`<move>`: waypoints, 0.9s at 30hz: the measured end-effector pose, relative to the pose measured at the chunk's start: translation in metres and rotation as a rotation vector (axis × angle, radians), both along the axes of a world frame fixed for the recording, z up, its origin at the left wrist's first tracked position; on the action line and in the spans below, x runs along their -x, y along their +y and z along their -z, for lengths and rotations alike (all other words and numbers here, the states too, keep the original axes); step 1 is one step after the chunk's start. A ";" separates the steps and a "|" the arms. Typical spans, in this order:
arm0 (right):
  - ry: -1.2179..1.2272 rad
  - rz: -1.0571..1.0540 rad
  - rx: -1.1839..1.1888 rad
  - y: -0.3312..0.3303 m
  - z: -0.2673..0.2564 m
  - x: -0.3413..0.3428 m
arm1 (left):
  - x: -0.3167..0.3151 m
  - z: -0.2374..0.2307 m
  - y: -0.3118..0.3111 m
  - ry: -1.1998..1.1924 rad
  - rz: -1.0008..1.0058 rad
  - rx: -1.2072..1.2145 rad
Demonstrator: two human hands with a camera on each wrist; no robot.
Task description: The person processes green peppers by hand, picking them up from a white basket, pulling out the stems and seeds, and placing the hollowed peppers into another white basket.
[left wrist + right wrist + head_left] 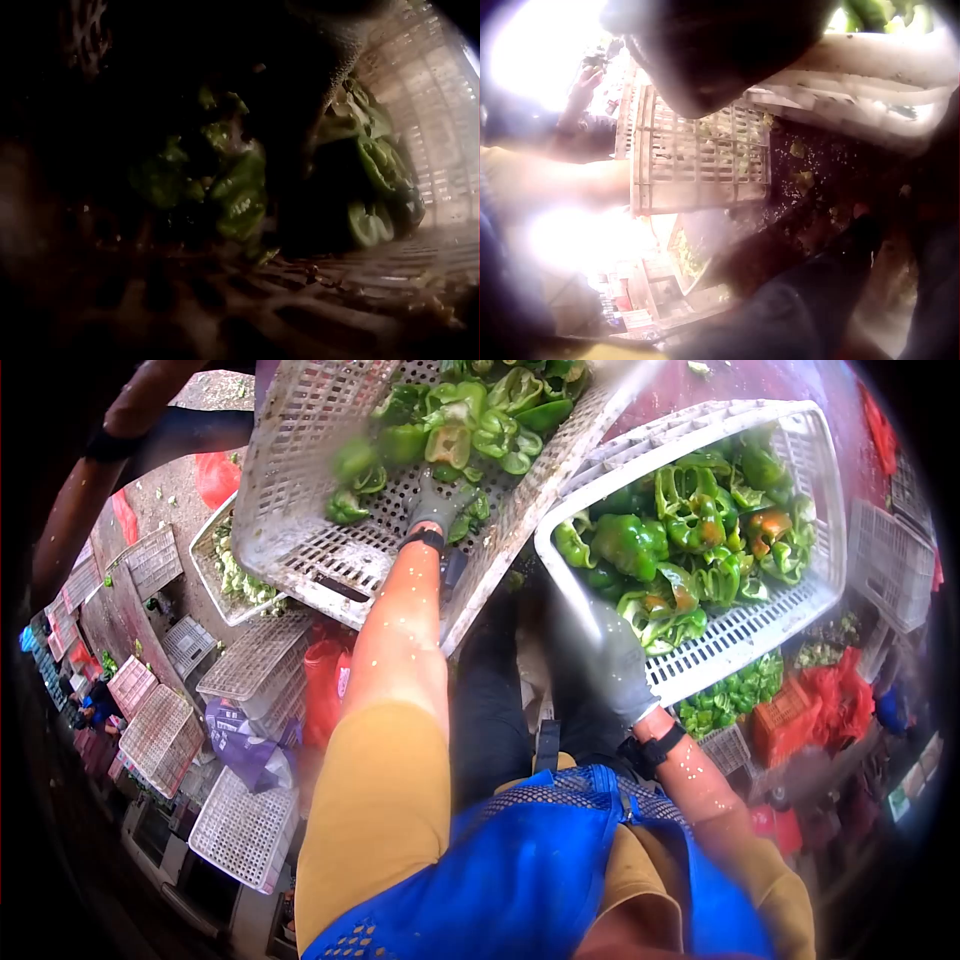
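Note:
My left hand [432, 506], in a grey glove, reaches into a tilted white plastic crate [330, 550]. Its fingertips are at a pile of cut green bell peppers [450, 445]. In the left wrist view the glove [341, 64] comes down close to pepper pieces [240, 199], mostly in shadow, and I cannot tell what its fingers hold. My gloved right hand [622, 678] is blurred at the near left corner of a second white crate [575, 485]. That crate holds green peppers [690, 525], some with orange patches. In the right wrist view the dark glove [720, 52] overlaps its rim [855, 56].
Another person's arm [75, 490] shows at the upper left. A crate of pale scraps [205, 550] stands on the left. Stacked crates [255, 670] and a red bag [325, 680] lie below it. More green peppers [735, 690] and an orange crate [785, 720] are at the right.

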State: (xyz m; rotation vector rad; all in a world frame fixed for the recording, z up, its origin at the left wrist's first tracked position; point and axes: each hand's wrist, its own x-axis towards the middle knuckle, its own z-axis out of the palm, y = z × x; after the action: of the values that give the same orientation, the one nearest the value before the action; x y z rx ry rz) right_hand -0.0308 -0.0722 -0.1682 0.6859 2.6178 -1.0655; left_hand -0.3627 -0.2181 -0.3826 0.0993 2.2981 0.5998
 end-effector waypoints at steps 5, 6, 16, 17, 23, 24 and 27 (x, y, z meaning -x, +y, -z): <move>0.010 0.020 0.039 0.001 -0.007 0.006 | -0.010 -0.024 0.019 -0.011 -0.017 0.104; 0.027 0.022 0.052 0.001 -0.008 0.006 | -0.012 -0.024 0.017 0.026 0.046 0.130; -0.012 0.042 0.043 -0.003 -0.010 0.003 | -0.021 -0.042 0.069 0.024 0.186 -0.097; -0.011 0.050 0.048 -0.003 -0.010 0.003 | -0.019 -0.033 0.070 0.023 0.186 -0.096; -0.040 0.069 0.023 -0.003 -0.008 0.005 | -0.008 -0.005 0.078 -0.189 0.328 -0.118; -0.042 0.075 0.035 -0.003 -0.009 0.005 | -0.009 0.002 0.072 -0.189 0.327 -0.120; -0.066 0.079 0.078 0.001 -0.011 0.006 | 0.006 -0.012 0.054 -0.320 0.322 -0.220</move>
State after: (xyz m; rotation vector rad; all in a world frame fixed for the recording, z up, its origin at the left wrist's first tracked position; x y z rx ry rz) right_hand -0.0364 -0.0717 -0.1577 0.7990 2.4981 -1.1408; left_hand -0.3685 -0.1637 -0.3704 0.4380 1.8519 0.6456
